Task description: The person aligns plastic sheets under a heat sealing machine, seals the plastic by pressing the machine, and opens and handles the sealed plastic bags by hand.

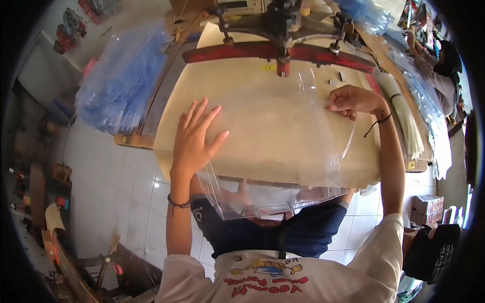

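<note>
A clear plastic sheet or bag (268,131) lies over the brown paper-covered table (172,146), its lower end hanging past the front edge above my lap. My left hand (194,134) rests flat at the sheet's left side, fingers spread. At its upper right side my right hand (353,101) is closed, thumb and fingers pinched together near the sheet's edge; what is between the fingertips is too small to make out. A thin clear strip (349,139) hangs below that hand. Beyond the sheet stands a black machine (285,25) with a long red bar (242,52).
A pile of bluish plastic (121,81) lies at the left. On the right are a bundle of pale strips (404,116) and more clear plastic (429,111). Another person (439,76) is at the far right. Small dark pieces (342,76) lie near the bar.
</note>
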`<act>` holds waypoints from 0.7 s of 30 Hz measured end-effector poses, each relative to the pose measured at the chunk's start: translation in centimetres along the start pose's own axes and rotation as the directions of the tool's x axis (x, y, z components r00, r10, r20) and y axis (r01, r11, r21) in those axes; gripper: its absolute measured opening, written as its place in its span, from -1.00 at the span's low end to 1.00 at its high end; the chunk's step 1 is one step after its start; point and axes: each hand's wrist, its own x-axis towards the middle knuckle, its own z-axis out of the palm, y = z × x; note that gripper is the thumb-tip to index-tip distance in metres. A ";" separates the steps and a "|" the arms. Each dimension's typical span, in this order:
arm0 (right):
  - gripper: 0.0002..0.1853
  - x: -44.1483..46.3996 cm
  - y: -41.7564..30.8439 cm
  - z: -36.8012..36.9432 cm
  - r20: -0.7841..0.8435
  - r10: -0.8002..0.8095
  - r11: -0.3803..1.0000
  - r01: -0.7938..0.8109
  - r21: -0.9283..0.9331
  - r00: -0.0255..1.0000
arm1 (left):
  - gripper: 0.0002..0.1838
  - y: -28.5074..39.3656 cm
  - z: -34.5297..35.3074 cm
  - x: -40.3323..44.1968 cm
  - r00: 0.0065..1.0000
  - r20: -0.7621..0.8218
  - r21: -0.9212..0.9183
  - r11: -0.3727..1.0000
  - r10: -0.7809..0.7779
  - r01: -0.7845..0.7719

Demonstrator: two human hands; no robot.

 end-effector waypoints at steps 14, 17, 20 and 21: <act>-0.65 -16.4 3.5 17.3 -0.863 0.093 0.803 0.475 0.360 0.497 | -0.57 -2.2 -0.2 -1.6 0.940 -0.139 -0.700 0.703 -0.310 0.128; -0.64 -25.0 7.5 23.7 -0.862 0.320 0.852 0.279 0.443 0.393 | -0.67 -1.9 -0.1 -1.9 0.962 -0.217 -0.437 0.898 -0.165 0.055; -0.63 -31.7 10.4 29.5 -0.766 0.543 0.811 0.024 0.585 0.344 | -0.77 -0.7 0.7 -1.6 0.955 -0.294 -0.131 0.991 -0.028 -0.011; -0.63 -33.4 11.0 31.1 -0.730 0.596 0.785 -0.053 0.617 0.334 | -0.77 -0.6 0.9 -1.6 0.952 -0.307 -0.063 0.998 0.011 -0.031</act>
